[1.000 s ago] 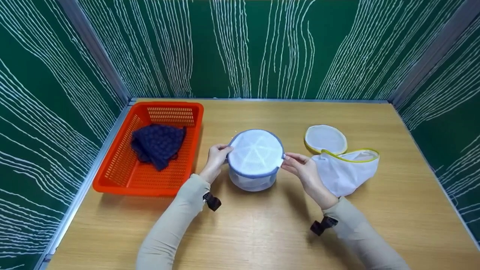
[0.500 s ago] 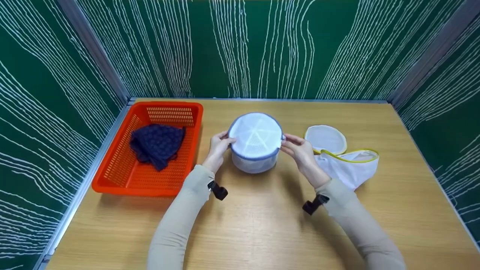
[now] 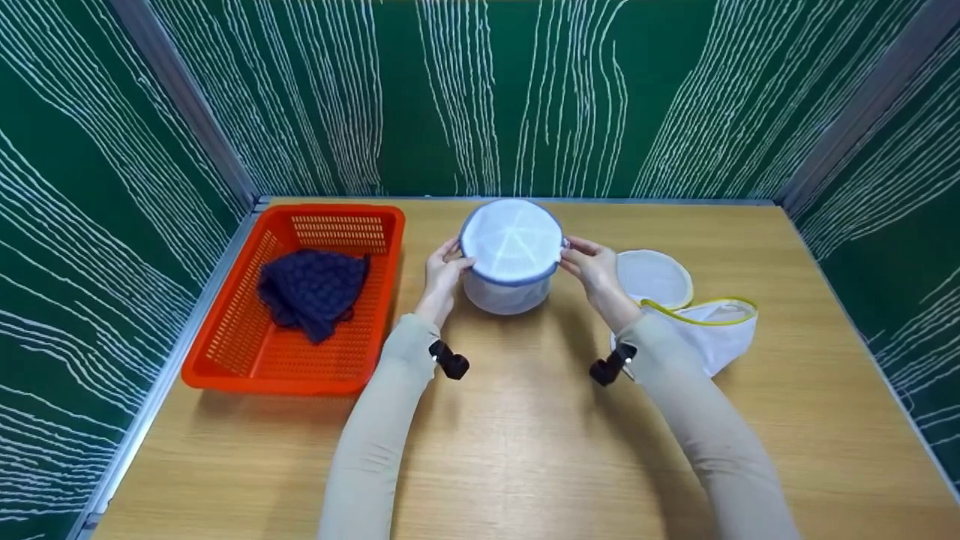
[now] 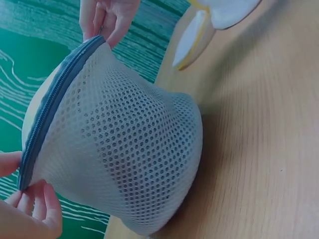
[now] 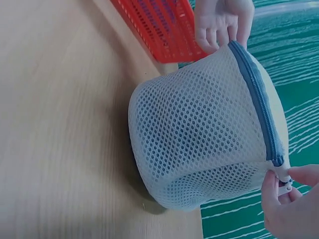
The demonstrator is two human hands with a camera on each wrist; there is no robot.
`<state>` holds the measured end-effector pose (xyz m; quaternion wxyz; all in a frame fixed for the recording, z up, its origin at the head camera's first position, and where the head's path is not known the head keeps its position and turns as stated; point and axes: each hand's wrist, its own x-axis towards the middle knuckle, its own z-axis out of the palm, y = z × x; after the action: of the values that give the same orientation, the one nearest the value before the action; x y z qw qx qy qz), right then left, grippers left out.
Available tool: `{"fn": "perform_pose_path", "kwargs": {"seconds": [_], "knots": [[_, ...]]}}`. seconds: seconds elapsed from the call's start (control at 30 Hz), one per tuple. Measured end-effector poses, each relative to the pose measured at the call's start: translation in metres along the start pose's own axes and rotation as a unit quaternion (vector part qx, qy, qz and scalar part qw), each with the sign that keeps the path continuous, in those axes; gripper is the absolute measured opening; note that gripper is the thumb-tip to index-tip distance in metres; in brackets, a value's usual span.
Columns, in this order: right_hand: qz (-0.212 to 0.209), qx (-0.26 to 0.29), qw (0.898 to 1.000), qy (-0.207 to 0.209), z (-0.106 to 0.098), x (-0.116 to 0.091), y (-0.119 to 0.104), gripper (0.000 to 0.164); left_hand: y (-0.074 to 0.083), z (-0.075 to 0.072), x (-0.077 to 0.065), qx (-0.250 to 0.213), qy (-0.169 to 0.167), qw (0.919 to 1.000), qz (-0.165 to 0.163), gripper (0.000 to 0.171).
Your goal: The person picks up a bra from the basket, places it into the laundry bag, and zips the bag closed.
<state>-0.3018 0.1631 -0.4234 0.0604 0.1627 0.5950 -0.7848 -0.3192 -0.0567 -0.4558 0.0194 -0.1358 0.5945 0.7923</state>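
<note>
A white mesh laundry bag (image 3: 506, 298), shaped like a drum, stands upright with its round top facing up. A blue-grey zipper (image 4: 55, 102) runs round its upper rim. On the left side of that rim my left hand (image 3: 441, 276) pinches the edge, thumb on top and fingers below. My right hand (image 3: 598, 276) grips the opposite side, by the zipper's end, where a small white tab (image 5: 285, 189) shows between thumb and fingers. Through the mesh in the right wrist view the inside looks darker. The bag's base is close over the wooden table (image 5: 60, 124).
An orange plastic basket (image 3: 292, 386) on the left holds a crumpled navy patterned cloth (image 3: 315, 289). To the right lies a white bag with yellow trim (image 3: 724, 343), its round white flap (image 3: 654, 276) folded back; my right forearm partly covers it. Green panels (image 3: 450, 97) enclose the table.
Both hands have carried the mesh laundry bag away from me, toward the back edge of the table. Their grip on its rim stays the same. Basket and yellow-trimmed bag stay in place.
</note>
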Motion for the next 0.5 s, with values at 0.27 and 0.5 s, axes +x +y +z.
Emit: {"fn": "perform_pose_path", "kwargs": {"seconds": [0.27, 0.5], "knots": [[-0.007, -0.007, 1.000, 0.016, 0.009, 0.020, -0.003, 0.045, 0.009, 0.005, -0.002, -0.007, -0.016, 0.9997, 0.015, 0.058], [-0.019, -0.011, 1.000, 0.018, 0.011, 0.036, -0.003, 0.045, 0.014, 0.009, -0.001, 0.001, -0.035, 0.9992, 0.018, 0.061]]}}
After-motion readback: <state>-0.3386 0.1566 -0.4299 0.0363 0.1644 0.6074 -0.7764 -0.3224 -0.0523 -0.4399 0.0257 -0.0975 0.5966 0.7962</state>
